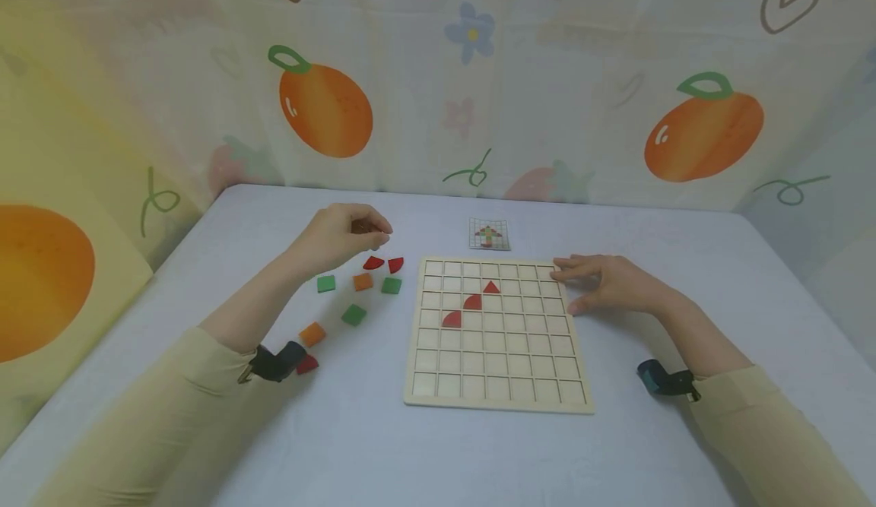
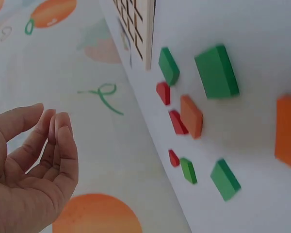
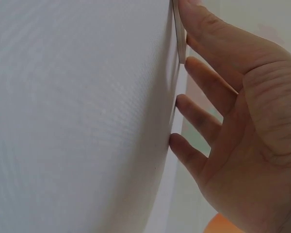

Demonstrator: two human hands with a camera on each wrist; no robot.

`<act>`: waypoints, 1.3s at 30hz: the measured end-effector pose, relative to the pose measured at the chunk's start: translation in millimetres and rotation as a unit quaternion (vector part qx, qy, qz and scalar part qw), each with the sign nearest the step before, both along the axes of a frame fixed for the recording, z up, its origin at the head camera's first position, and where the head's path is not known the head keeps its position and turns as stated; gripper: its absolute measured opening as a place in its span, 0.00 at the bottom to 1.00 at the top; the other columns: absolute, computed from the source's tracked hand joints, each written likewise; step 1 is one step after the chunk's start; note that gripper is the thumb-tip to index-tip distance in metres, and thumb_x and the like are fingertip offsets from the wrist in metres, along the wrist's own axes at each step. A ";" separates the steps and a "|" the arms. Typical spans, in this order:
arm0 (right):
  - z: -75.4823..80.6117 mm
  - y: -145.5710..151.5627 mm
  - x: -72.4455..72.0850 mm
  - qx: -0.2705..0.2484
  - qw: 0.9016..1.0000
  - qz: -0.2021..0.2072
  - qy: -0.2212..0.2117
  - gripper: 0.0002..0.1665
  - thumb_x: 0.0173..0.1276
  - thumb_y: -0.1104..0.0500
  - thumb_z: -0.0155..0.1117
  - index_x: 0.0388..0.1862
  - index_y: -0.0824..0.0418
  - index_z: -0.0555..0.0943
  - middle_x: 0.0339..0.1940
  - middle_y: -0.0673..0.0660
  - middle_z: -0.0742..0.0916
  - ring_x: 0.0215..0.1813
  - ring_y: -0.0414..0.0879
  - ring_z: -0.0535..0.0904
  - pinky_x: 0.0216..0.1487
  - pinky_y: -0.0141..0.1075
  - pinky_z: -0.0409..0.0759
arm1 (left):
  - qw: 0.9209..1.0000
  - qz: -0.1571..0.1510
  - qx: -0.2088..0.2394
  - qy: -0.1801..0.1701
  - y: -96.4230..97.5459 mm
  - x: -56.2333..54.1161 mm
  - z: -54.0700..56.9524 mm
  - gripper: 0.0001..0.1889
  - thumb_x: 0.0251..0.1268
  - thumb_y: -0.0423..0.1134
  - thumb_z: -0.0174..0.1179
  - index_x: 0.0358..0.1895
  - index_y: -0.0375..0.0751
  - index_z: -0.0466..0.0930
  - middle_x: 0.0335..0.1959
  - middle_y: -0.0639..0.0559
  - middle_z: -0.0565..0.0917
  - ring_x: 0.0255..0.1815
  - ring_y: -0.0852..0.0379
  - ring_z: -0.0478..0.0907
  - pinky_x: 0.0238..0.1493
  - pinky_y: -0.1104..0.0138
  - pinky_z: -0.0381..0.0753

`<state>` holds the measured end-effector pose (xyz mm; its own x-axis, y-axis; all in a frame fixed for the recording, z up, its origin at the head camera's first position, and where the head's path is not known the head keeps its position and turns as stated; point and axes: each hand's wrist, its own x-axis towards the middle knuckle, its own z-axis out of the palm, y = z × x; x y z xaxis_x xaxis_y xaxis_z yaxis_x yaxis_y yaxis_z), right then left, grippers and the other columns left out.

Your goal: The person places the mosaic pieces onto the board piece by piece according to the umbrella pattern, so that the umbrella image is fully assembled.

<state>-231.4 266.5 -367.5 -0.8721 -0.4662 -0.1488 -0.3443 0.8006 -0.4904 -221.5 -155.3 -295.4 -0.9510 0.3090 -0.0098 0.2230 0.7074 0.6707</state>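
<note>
My left hand [image 1: 345,227] is raised over the loose blocks at the left. Its fingers bend loosely toward the thumb, and the left wrist view shows nothing between them. Below it lie two red pieces [image 1: 395,265], orange squares [image 1: 363,282] and green squares [image 1: 353,315]. The right hand [image 1: 605,283] rests at the upper right edge of the wooden grid board [image 1: 499,407], fingers spread and fingertips at the rim. On the board sit a red triangle [image 1: 491,288] and two red quarter circles [image 1: 473,302], stepping down to the left.
A small pattern card [image 1: 489,245] lies behind the board, showing a coloured figure on a grid. Another red piece [image 1: 307,364] lies near the left wrist camera. Behind the white table [image 1: 342,446] hangs a printed curtain [image 1: 411,112].
</note>
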 end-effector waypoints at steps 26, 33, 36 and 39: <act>1.2 -0.4 0.8 -0.006 1.000 -0.003 -0.009 0.42 0.40 0.38 0.73 0.58 0.48 0.77 0.67 0.49 0.71 0.72 0.55 0.56 0.66 0.58 0.53 | 0.990 0.000 -0.063 -0.130 -96.3 -27.0 -48.3 0.20 0.58 0.50 0.60 0.51 0.45 0.78 0.50 0.48 0.78 0.53 0.49 0.67 0.52 0.56 0.69; -0.1 1.4 -0.3 -0.013 1.000 0.003 -0.006 0.42 0.40 0.38 0.73 0.58 0.47 0.77 0.67 0.49 0.71 0.72 0.55 0.56 0.66 0.57 0.53 | 0.989 -0.022 -0.051 -0.136 -107.6 -27.5 -61.0 0.20 0.54 0.53 0.63 0.47 0.47 0.80 0.46 0.51 0.80 0.52 0.51 0.68 0.54 0.57 0.68; -0.7 1.8 -0.8 -0.010 1.000 0.003 -0.005 0.42 0.40 0.37 0.73 0.58 0.47 0.77 0.67 0.49 0.71 0.72 0.55 0.56 0.66 0.57 0.53 | 0.989 -0.031 -0.048 -0.138 -108.8 -27.8 -64.1 0.20 0.52 0.54 0.64 0.46 0.48 0.80 0.45 0.52 0.80 0.51 0.51 0.68 0.54 0.57 0.66; -1.0 1.6 -1.4 -0.009 1.000 0.003 -0.005 0.42 0.39 0.37 0.73 0.58 0.47 0.77 0.67 0.49 0.71 0.72 0.54 0.57 0.66 0.57 0.53 | 0.988 -0.037 -0.051 -0.141 -108.2 -27.2 -65.5 0.20 0.51 0.54 0.66 0.46 0.49 0.80 0.43 0.52 0.80 0.49 0.52 0.69 0.52 0.59 0.66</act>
<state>-232.8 268.1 -368.5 -0.8680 -0.4734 -0.1496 -0.3433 0.7901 -0.5078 -248.7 -263.5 -360.9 -0.8811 0.3612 -0.3052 0.0914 0.7634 0.6394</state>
